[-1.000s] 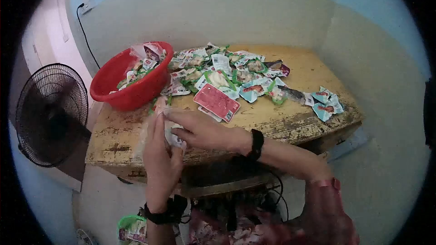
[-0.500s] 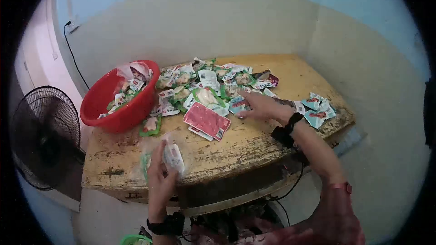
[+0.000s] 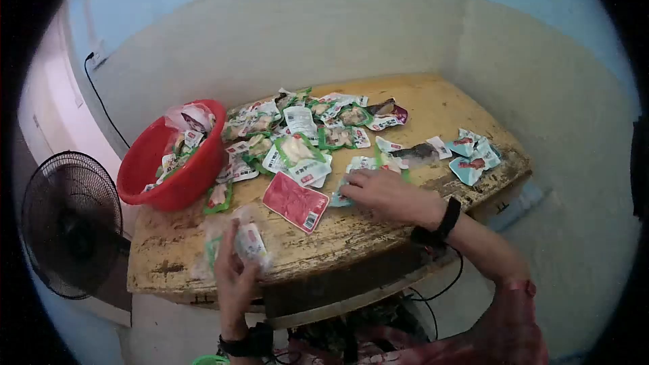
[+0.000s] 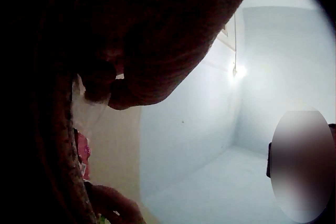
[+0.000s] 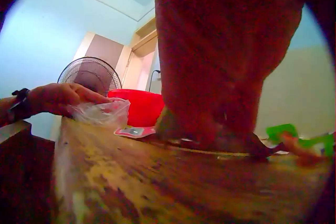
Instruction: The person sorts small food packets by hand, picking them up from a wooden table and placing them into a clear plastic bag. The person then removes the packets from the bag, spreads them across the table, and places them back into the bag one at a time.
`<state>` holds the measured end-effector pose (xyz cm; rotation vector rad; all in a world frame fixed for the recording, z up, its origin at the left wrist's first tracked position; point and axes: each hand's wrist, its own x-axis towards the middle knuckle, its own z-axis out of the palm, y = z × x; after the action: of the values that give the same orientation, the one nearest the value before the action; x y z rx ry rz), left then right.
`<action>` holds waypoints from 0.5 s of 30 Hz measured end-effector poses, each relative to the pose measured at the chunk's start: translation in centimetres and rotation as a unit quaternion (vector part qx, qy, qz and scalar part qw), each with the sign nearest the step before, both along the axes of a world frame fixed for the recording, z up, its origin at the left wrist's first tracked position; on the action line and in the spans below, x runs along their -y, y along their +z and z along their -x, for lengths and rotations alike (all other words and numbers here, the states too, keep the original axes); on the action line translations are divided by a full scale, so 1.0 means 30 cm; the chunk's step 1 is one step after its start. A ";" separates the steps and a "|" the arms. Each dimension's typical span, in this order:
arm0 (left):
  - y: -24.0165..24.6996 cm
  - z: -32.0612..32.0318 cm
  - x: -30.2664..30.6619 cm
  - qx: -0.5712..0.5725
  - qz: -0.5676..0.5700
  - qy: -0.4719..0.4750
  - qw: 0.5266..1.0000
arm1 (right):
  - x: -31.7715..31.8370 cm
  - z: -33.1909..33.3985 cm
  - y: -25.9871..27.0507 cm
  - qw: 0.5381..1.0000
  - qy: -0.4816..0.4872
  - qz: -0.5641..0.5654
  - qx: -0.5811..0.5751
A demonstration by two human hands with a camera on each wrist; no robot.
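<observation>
In the head view my left hand [image 3: 236,277] holds a clear plastic bag [image 3: 206,267] over the table's front left, thumb and fingers at its near side. A white-labelled snack packet [image 3: 252,242] and some green show inside it. The bag [image 5: 107,113] also appears beside the left hand [image 5: 65,98] in the right wrist view. My right hand [image 3: 399,199] is low over the table with bent fingers on a light-blue snack packet [image 3: 338,197], which it partly hides. Just left of that lies a red packet [image 3: 295,203]. The left wrist view is mostly dark.
A red basin [image 3: 169,186] with packets stands at the table's left. Many green-edged and white packets [image 3: 297,149] are piled mid-table. Light-blue packets [image 3: 475,159] lie at the right. A black fan [image 3: 71,223] stands left of the yellow worn table [image 3: 446,108].
My right hand has left the bag, reached out to the packets and drawn a light-blue one nearer. My left hand has kept the bag at the table's front left. The head view has shifted.
</observation>
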<state>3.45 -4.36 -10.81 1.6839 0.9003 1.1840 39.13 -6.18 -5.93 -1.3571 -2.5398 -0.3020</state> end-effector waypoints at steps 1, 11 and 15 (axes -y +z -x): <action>0.009 -0.003 0.006 -0.002 -0.005 -0.003 1.000 | 0.015 0.002 0.021 0.999 0.011 -0.026 -0.021; 0.014 0.014 0.011 -0.028 0.026 0.007 0.999 | 0.165 -0.200 0.181 0.966 -0.095 -0.236 -0.047; 0.032 0.006 0.022 0.001 0.038 -0.009 0.999 | 0.199 -0.436 0.130 0.948 -0.234 -0.216 -0.004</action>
<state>3.27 -5.00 -9.85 1.6252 0.9165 1.1264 52.22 -12.14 -2.04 -1.7328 -1.9426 -0.8775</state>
